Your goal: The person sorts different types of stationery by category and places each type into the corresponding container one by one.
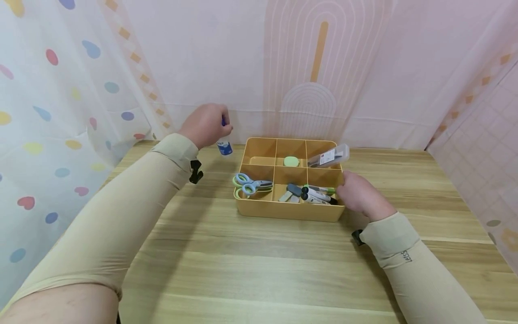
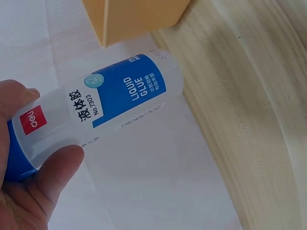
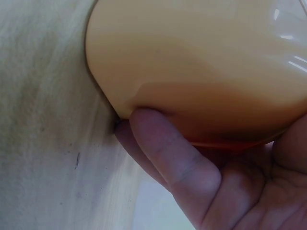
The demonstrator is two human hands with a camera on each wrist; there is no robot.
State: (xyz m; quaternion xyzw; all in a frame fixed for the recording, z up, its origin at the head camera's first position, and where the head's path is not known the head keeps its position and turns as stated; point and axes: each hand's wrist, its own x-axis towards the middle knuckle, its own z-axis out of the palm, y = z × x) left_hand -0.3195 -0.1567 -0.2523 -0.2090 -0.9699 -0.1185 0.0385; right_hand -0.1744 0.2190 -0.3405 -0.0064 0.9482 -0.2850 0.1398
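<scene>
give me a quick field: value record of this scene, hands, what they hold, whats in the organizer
left hand: grips a glue bottle, raised above the table beyond the organizer's left side
glue bottle label: blue and white, reads liquid glue
right hand: holds the organizer at its right front corner
organizer: orange tray with six compartments, on a wooden table
front left compartment: scissors
front middle and right: markers
back middle: green round item
back right: clear case, sticking out over the rim
</scene>
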